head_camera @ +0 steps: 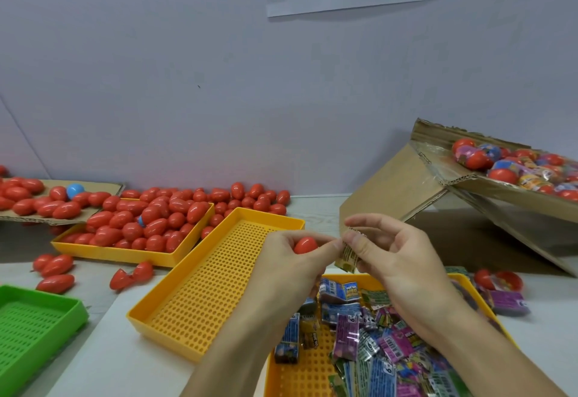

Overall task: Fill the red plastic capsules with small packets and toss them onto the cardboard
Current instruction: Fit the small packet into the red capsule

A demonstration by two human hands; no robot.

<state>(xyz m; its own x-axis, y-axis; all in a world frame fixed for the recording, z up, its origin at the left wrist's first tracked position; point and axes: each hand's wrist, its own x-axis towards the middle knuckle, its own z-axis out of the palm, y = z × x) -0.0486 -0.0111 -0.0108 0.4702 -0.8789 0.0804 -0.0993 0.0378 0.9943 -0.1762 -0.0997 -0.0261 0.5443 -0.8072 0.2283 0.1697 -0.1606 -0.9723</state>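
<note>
The left hand point(291, 259) gripped a red capsule point(305, 245) in curled fingers, held in the air over the near end of an empty yellow tray point(200, 287). Just beside it, the right hand point(391, 259) pinched a small packet point(347, 256) between thumb and fingertips, the packet hanging down close to the capsule. Below both hands, a second yellow tray point(300, 374) held a heap of coloured packets point(375, 334). To the left, a third yellow tray point(103, 252) was piled with red capsules point(150, 221), and more lay on the surface point(316, 206) behind it. At the far left a flat cardboard sheet point(103, 186) carried further capsules. A tilted cardboard box point(391, 187) at the right held filled capsules. A green tray point(31, 324) sat at the near left.
</note>
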